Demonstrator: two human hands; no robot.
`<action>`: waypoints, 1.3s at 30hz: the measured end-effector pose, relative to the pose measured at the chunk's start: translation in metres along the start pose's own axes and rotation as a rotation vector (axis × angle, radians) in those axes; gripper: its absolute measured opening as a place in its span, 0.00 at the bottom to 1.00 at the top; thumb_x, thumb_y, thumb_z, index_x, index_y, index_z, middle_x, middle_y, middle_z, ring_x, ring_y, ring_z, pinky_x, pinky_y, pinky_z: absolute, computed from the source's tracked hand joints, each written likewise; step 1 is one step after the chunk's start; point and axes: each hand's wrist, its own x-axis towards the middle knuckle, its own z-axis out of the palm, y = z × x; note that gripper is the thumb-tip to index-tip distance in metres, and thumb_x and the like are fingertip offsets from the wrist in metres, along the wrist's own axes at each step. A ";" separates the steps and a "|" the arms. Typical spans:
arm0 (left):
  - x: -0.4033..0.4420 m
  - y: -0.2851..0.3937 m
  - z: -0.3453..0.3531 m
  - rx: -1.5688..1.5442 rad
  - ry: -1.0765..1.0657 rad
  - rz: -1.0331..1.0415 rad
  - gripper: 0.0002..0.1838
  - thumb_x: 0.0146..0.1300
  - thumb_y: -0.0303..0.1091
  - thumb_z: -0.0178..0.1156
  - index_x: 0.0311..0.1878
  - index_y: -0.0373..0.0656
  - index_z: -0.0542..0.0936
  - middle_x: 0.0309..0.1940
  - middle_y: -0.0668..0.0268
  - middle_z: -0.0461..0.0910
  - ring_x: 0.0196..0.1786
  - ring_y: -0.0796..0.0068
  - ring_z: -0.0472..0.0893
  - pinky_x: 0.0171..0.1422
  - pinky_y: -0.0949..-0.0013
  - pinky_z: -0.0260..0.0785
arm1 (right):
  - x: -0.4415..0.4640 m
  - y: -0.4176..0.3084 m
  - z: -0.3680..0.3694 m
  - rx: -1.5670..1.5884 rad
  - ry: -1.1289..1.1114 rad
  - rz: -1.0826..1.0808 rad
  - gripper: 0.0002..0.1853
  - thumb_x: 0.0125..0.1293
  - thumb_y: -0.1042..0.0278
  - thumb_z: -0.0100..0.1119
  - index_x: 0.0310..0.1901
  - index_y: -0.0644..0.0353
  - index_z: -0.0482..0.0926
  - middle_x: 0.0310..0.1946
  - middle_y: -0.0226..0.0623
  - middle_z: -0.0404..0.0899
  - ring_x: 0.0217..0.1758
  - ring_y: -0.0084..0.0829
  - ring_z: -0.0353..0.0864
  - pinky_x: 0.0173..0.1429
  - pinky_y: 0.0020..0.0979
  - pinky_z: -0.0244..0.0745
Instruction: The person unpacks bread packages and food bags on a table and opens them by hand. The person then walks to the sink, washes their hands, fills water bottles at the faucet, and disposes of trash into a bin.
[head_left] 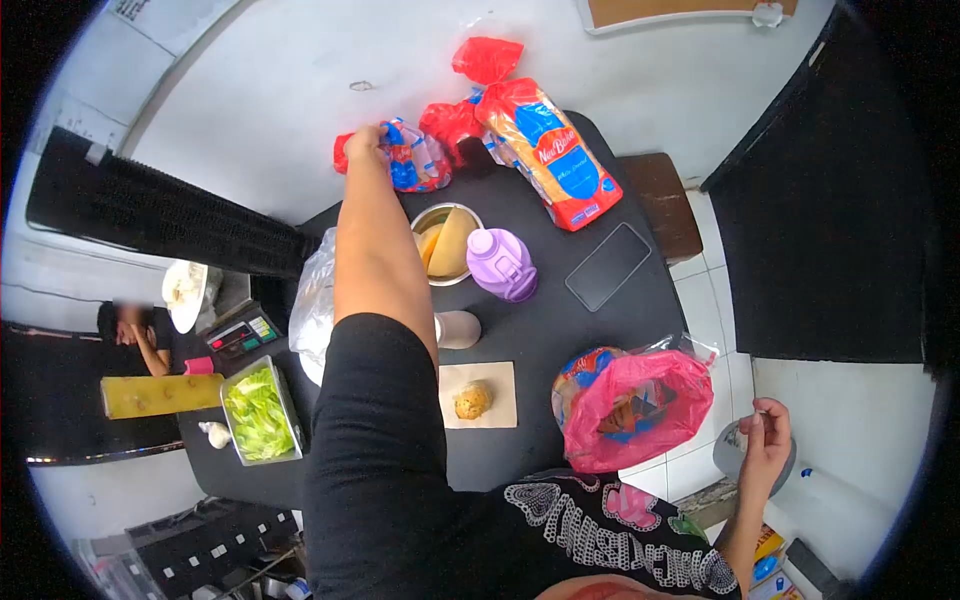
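My left hand [366, 142] reaches to the far side of the black table, its fingers closed on a red and blue plastic bread bag [418, 158]. My right hand [766, 432] is off the table's right side, fingers curled, and nothing can be made out in it. Between them, a bread roll [473, 400] lies on brown paper [502, 408]. A pink plastic bag [690, 400] stands open at the near right with wrappers inside. A large bread loaf in its bag [565, 155] leans at the back.
Beyond my left arm are a metal bowl [414, 222], a purple bottle [500, 264] and a phone [608, 266]. To the left are a lettuce tray [262, 410], a scale [240, 333] and a clear plastic bag [315, 310]. A person [150, 345] sits far left.
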 end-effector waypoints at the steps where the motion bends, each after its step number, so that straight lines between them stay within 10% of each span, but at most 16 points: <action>1: -0.009 0.005 0.000 -0.077 0.016 -0.001 0.05 0.62 0.27 0.53 0.37 0.41 0.78 0.32 0.60 0.79 0.33 0.61 0.79 0.42 0.49 0.76 | 0.001 0.001 -0.003 0.014 -0.004 -0.032 0.07 0.64 0.78 0.51 0.44 0.63 0.73 0.36 0.30 0.73 0.34 0.18 0.72 0.41 0.20 0.69; 4: -0.040 0.034 -0.003 -0.418 -0.141 -0.005 0.05 0.52 0.21 0.61 0.34 0.36 0.76 0.32 0.58 0.79 0.34 0.61 0.81 0.38 0.55 0.77 | 0.008 0.001 -0.012 0.042 -0.012 -0.138 0.06 0.65 0.77 0.51 0.43 0.63 0.74 0.35 0.30 0.73 0.34 0.18 0.72 0.41 0.20 0.69; 9: -0.173 0.143 0.045 -0.111 -0.366 0.179 0.06 0.58 0.29 0.59 0.36 0.38 0.76 0.33 0.58 0.79 0.32 0.60 0.81 0.35 0.55 0.77 | 0.042 -0.025 -0.029 0.158 -0.024 -0.218 0.06 0.66 0.75 0.50 0.44 0.62 0.73 0.38 0.33 0.74 0.34 0.20 0.73 0.40 0.22 0.71; 13: -0.363 0.192 0.099 -0.012 -0.742 0.606 0.15 0.57 0.30 0.59 0.47 0.36 0.74 0.40 0.60 0.79 0.43 0.63 0.80 0.48 0.54 0.75 | 0.080 -0.044 -0.022 0.663 -0.353 -0.173 0.11 0.67 0.70 0.50 0.49 0.61 0.71 0.39 0.35 0.76 0.35 0.23 0.75 0.38 0.26 0.74; 15: -0.432 0.204 0.119 0.014 -1.059 0.714 0.16 0.58 0.39 0.60 0.46 0.41 0.75 0.33 0.66 0.78 0.34 0.76 0.78 0.41 0.73 0.72 | 0.085 -0.067 -0.011 0.890 -0.624 -0.114 0.17 0.68 0.64 0.50 0.55 0.61 0.68 0.41 0.39 0.77 0.38 0.28 0.78 0.38 0.28 0.76; 18: -0.508 0.219 0.144 -0.038 -1.003 0.792 0.17 0.52 0.35 0.60 0.46 0.42 0.73 0.36 0.66 0.77 0.36 0.74 0.77 0.41 0.71 0.72 | 0.092 -0.075 0.016 1.237 -1.060 -0.019 0.24 0.70 0.56 0.47 0.62 0.61 0.60 0.49 0.49 0.75 0.50 0.38 0.78 0.49 0.40 0.79; 23: -0.590 0.176 0.145 -0.221 -1.068 0.773 0.18 0.51 0.23 0.54 0.48 0.41 0.73 0.40 0.63 0.77 0.40 0.71 0.77 0.48 0.68 0.69 | 0.048 -0.078 0.031 1.637 -1.599 0.156 0.37 0.64 0.40 0.48 0.70 0.45 0.49 0.71 0.57 0.39 0.71 0.63 0.43 0.58 0.70 0.60; 27: -0.578 0.120 0.104 -0.038 -1.236 0.793 0.19 0.56 0.31 0.60 0.52 0.38 0.73 0.47 0.59 0.78 0.52 0.61 0.77 0.57 0.51 0.69 | 0.064 -0.077 -0.009 1.914 -1.362 0.265 0.38 0.66 0.42 0.44 0.70 0.55 0.47 0.72 0.48 0.37 0.73 0.61 0.37 0.60 0.78 0.45; 31: -0.550 0.081 0.048 0.040 -1.407 0.523 0.27 0.57 0.47 0.63 0.59 0.49 0.72 0.65 0.52 0.63 0.64 0.53 0.68 0.63 0.42 0.61 | 0.086 -0.029 -0.020 1.946 -1.206 0.073 0.36 0.66 0.45 0.46 0.69 0.58 0.52 0.70 0.49 0.51 0.71 0.55 0.51 0.63 0.62 0.62; 39: -0.596 0.066 -0.037 -0.292 -1.302 0.606 0.51 0.37 0.44 0.76 0.66 0.45 0.60 0.63 0.57 0.64 0.63 0.62 0.67 0.65 0.54 0.62 | 0.103 -0.017 -0.066 1.715 -0.700 0.119 0.32 0.63 0.49 0.52 0.63 0.60 0.61 0.62 0.49 0.65 0.61 0.52 0.68 0.53 0.54 0.76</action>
